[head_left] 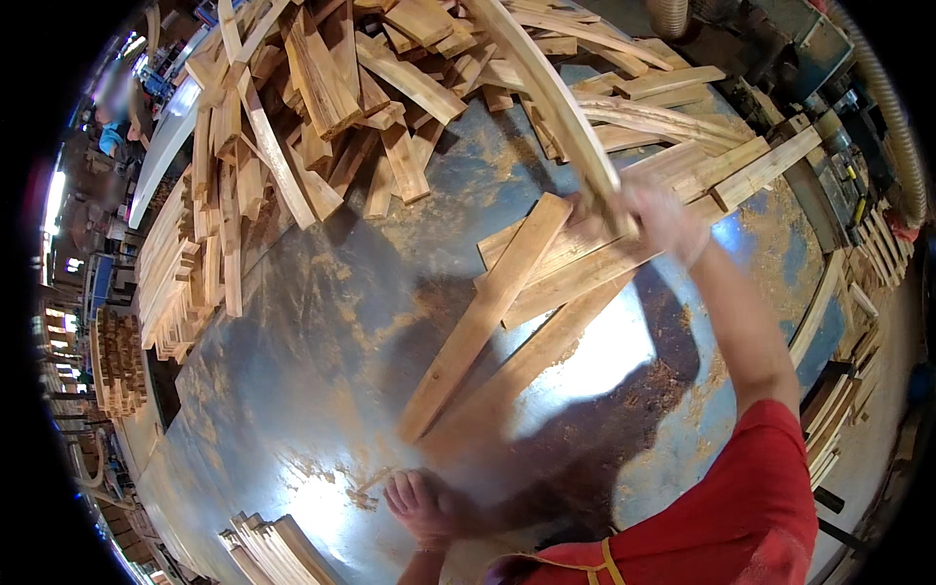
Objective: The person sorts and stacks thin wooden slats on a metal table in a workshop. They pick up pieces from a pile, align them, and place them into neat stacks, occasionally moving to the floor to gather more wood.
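My right hand [669,222], blurred by motion, is closed round the near end of a long wooden strip [558,97]. The strip rises from the hand toward the far side and passes above the other wood. Beneath it lies a bunch of flat boards [585,285] on the metal table [292,336]. One loose board [487,317] slants across the left end of that bunch, its near end toward me. My left hand [419,505] rests low at the table's near side, fingers loosely bent and holding nothing. Sawdust lies close to its fingers.
A heap of wooden pieces [322,88] covers the far left of the table. Stacked strips [273,551] stand at the near left, and more boards [829,429] lean at the right. A ribbed hose [902,127] and machinery [829,58] are at the far right.
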A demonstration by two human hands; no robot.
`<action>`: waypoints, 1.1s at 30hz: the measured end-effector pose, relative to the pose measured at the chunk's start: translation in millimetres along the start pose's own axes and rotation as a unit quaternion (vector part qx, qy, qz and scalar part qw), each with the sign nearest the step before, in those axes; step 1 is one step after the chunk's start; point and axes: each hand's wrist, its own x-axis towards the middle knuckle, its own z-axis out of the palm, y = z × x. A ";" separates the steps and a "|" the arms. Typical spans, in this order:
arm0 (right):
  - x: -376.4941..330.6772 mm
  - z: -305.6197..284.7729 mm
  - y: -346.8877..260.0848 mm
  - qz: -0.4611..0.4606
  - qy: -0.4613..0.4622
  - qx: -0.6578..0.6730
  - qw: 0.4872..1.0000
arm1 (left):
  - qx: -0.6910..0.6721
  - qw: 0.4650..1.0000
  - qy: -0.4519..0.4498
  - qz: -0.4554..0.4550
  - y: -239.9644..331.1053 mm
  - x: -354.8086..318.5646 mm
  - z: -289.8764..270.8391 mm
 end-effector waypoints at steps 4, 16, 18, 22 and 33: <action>-100.7 69.1 44.1 -0.002 -0.185 0.350 0.918 | 0.001 0.999 0.019 0.035 -10.2 -10.6 -0.2; -221.3 173.2 101.9 0.078 -0.138 0.281 0.947 | -0.043 0.999 -0.015 -0.008 -19.0 -27.0 4.3; -240.7 192.4 73.5 0.067 -0.139 0.276 0.949 | -0.057 0.998 -0.006 -0.021 -22.8 -28.4 5.4; -200.6 213.4 -87.5 -0.021 0.096 -0.342 0.935 | -0.064 0.998 0.000 0.007 -37.6 -43.7 14.1; -251.5 107.8 11.5 -0.038 0.252 -0.294 0.921 | -0.029 0.999 0.003 0.017 -30.0 -41.4 26.8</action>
